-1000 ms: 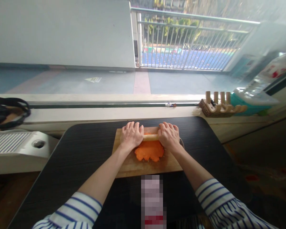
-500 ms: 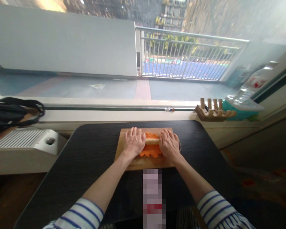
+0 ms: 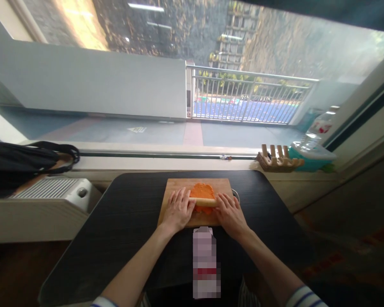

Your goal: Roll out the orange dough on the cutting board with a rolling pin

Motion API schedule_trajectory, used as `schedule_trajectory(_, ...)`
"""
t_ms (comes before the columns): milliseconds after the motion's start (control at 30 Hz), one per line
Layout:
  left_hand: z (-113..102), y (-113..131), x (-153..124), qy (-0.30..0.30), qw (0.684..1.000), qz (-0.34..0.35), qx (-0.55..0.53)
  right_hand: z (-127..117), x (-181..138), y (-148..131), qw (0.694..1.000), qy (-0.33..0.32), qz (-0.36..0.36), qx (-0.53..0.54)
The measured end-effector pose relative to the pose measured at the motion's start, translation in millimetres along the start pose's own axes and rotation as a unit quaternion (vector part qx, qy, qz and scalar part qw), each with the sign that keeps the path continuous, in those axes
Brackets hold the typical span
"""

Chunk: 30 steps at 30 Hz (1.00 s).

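Note:
A pale wooden rolling pin [image 3: 204, 202] lies crosswise over a flattened sheet of orange dough [image 3: 202, 190]. My left hand [image 3: 178, 209] covers the pin's left end, fingers bent over it and palm down. On the other end rests my right hand [image 3: 231, 214], held the same way. Beneath the dough is a wooden board [image 3: 176, 184], which lies on a black table [image 3: 124, 217]. The dough's ragged edge shows beyond the pin and a little on the near side. Both ends of the pin are hidden under my hands.
A round metal rim [image 3: 236, 196] shows at the board's right side. A partly pixelated pinkish pack [image 3: 205, 251] is near the table's front. Along the windowsill are a cardboard holder [image 3: 278, 161], a teal box [image 3: 313, 161] and a clear bottle [image 3: 316, 130]. A black bag [image 3: 22, 160] lies left.
Both hands have drawn the rolling pin toward me over the dough, so more of the sheet shows beyond it. My view has tilted upward.

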<state>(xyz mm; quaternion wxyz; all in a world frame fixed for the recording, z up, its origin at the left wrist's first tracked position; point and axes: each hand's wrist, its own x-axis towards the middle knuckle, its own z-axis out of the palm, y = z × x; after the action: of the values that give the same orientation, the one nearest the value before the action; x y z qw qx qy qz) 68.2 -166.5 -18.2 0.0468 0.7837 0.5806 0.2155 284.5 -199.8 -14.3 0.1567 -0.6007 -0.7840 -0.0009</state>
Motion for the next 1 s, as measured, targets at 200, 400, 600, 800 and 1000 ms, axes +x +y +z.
schedule_trajectory(200,-23.5,-6.2,-10.0,0.099,0.981,-0.102,-0.129,-18.7,15.2,13.9,0.996,-0.018,-0.078,0.035)
schedule_trajectory(400,-27.0,-6.4,-18.7,0.028,0.854,-0.336,-0.396,-11.0,43.5,24.8,0.980,-0.009,0.028,0.199)
schedule_trajectory(600,-22.5,14.9,-12.5,-0.021,0.791,-0.373,-0.485,3.4,83.2,23.6,0.946,-0.023,0.092,0.309)
schedule_trajectory(800,-25.0,22.4,-7.1,-0.018,0.756,-0.366,-0.542,17.0,93.2,23.7,0.942,-0.031,0.090,0.321)
schedule_trajectory(1000,-19.5,15.3,2.8,0.006,0.767,-0.344,-0.542,2.8,78.3,22.0,0.943,-0.048,0.099,0.313)
